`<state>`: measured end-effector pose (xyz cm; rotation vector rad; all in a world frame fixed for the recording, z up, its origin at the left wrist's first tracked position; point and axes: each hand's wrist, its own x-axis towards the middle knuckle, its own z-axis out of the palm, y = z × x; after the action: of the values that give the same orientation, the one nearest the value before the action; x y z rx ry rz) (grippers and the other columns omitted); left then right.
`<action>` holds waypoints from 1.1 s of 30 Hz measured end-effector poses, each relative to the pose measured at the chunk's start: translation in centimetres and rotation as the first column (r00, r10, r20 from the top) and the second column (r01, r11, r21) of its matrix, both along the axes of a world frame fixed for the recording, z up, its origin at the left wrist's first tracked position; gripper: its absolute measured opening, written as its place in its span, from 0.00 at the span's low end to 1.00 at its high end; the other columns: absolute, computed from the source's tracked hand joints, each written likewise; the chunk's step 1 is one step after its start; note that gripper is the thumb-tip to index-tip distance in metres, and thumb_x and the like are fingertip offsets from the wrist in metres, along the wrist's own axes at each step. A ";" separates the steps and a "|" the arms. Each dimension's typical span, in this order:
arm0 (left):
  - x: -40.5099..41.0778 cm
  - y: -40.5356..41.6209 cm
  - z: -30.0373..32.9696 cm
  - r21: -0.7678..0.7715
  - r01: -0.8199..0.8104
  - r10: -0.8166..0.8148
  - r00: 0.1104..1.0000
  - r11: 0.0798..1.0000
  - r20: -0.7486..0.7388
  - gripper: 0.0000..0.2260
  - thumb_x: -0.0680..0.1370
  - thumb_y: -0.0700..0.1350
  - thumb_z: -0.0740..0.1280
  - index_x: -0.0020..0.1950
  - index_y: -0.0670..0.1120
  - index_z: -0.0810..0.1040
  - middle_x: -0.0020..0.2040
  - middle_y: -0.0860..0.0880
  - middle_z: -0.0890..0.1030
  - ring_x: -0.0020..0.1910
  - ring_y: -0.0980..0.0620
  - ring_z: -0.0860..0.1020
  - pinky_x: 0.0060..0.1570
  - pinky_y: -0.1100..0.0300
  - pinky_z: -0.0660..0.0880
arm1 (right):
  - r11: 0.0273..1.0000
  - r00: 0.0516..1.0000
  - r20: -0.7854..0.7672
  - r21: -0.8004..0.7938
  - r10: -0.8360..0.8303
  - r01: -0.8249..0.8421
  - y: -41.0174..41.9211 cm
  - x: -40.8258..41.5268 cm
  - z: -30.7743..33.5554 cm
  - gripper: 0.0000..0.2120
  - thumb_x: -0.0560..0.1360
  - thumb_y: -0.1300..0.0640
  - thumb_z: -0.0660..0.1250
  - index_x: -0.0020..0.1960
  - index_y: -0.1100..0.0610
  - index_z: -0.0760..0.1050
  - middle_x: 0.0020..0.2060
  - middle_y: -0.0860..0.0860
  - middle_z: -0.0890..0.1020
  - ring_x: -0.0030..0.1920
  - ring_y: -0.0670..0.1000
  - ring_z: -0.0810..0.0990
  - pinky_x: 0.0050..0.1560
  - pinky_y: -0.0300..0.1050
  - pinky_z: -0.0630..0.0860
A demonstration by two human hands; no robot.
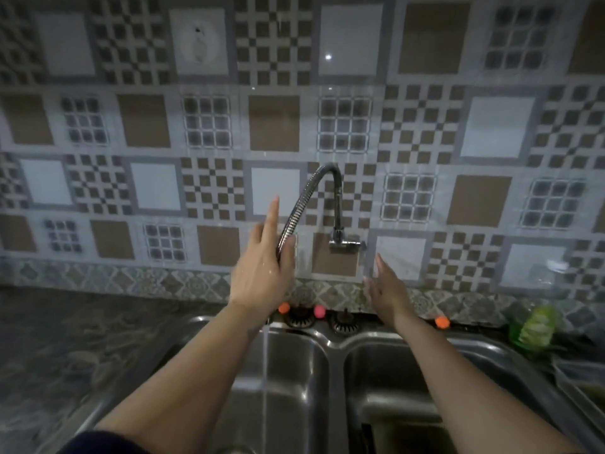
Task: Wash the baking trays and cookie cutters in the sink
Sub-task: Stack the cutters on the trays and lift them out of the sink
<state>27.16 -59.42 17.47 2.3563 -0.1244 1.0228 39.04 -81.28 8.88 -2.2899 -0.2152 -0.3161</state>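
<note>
My left hand [262,273] is wrapped around the lower end of the flexible metal faucet hose [307,188], with the index finger pointing up. Below that hand a stream of water [265,362] falls into the left basin [301,365] of the steel double sink. My right hand [388,291] is held flat and open against the tiled wall, just below and to the right of the tap valve [345,245], not touching it. A rectangular tray [579,378] shows partly at the right edge. No cookie cutters are in view.
The right basin [399,368] lies under my right forearm. Two strainer plugs [299,317] and small orange and pink balls [319,311] sit on the sink's back ledge. A green bottle [535,329] stands at the right. A dark stone counter [82,339] runs to the left.
</note>
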 end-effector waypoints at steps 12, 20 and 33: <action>2.7 -0.1 -3.6 -0.370 0.405 -0.382 0.914 0.836 0.137 0.23 0.77 0.56 0.57 0.70 0.74 0.57 0.29 0.49 0.67 0.27 0.48 0.66 0.26 0.46 0.70 | 0.941 0.977 0.209 0.325 0.028 -0.097 0.8 5.4 0.7 0.20 0.82 0.53 0.58 0.72 0.56 0.68 0.65 0.48 0.74 0.64 0.43 0.69 0.64 0.36 0.64; 4.4 -0.8 -5.6 -0.337 0.350 -0.318 0.937 0.874 0.146 0.23 0.78 0.57 0.54 0.72 0.70 0.53 0.43 0.71 0.80 0.30 0.70 0.73 0.35 0.76 0.70 | 0.872 0.979 -0.169 0.457 -0.110 0.177 2.3 9.2 5.7 0.21 0.78 0.38 0.57 0.47 0.57 0.73 0.43 0.56 0.83 0.41 0.55 0.84 0.43 0.49 0.80; 4.1 -1.8 -5.7 -0.350 0.246 -0.231 0.969 0.904 0.085 0.22 0.77 0.61 0.50 0.68 0.79 0.47 0.47 0.37 0.81 0.32 0.54 0.79 0.36 0.44 0.77 | 0.935 0.906 -0.346 0.165 -0.243 0.314 2.3 7.8 6.9 0.33 0.74 0.31 0.56 0.62 0.59 0.72 0.45 0.57 0.84 0.41 0.56 0.83 0.35 0.45 0.72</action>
<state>31.26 -61.23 11.77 1.9346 -0.2178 0.8896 46.81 -78.95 15.77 -2.1128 0.3061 -0.0991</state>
